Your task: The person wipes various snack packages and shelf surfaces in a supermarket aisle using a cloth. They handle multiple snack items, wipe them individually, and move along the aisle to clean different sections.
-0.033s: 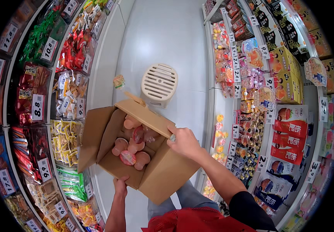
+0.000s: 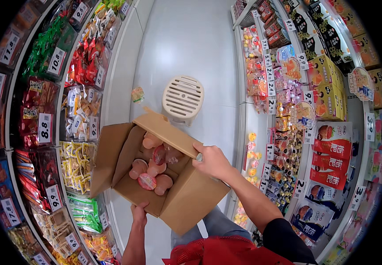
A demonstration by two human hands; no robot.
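Observation:
An opened cardboard box (image 2: 195, 201) is tilted in front of me, flaps spread. In it lie several peach-coloured cups with lids, which look like jelly cups (image 2: 157, 168); one pink printed lid faces up. My right hand (image 2: 214, 161) is closed on the box's upper right edge, next to the far flap, with a small pale thing showing at a finger. My left hand (image 2: 139, 213) grips the lower left edge, its thumb on the cardboard and the other fingers hidden beneath the box.
Beyond the box a cream slotted plastic stool (image 2: 183, 98) stands on the pale floor, a small packet (image 2: 137, 94) lying left of it. Shelves of bagged snacks (image 2: 76, 165) line the left. Shelves with yellow cartons (image 2: 329, 99), red pouches (image 2: 331, 152) and small sweets line the right.
The view has shifted very slightly, so the stool and shelves sit a little lower. Both hands keep their hold on the box.

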